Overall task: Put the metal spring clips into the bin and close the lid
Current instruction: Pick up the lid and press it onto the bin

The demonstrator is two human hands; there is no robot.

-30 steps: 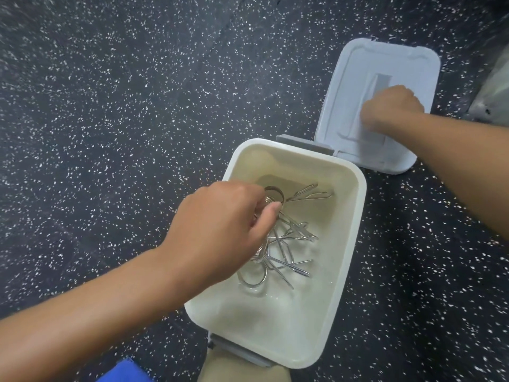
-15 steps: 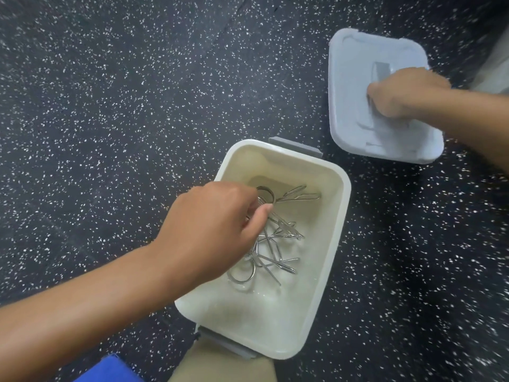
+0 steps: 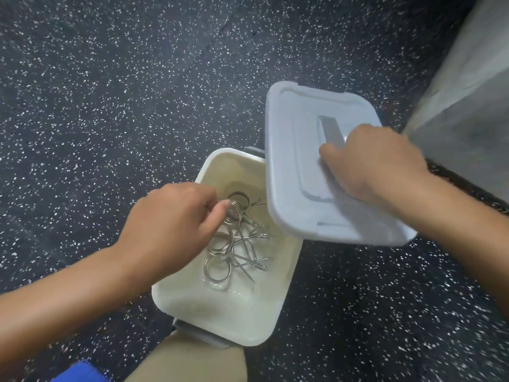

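A cream plastic bin [image 3: 276,301] stands open on the dark speckled floor. Several metal spring clips [image 3: 238,244] lie tangled on its bottom. My left hand [image 3: 170,224] reaches into the bin from the left, fingers curled, fingertips touching the top clips. My right hand [image 3: 377,164] grips the grey handle of the pale blue lid [image 3: 289,188]. The lid is lifted and tilted, and its left edge overlaps the bin's far right corner.
A grey concrete block or wall [image 3: 468,86] rises at the right. Grey latches sit at the bin's near end [image 3: 203,333] and far end [image 3: 254,150]. A tan trouser leg [image 3: 190,359] and a blue object [image 3: 80,372] lie at the bottom edge.
My right hand has lifted the lid off the floor and carried it left toward the bin, so it now overlaps the rim. My left hand stays in the bin on the clips.
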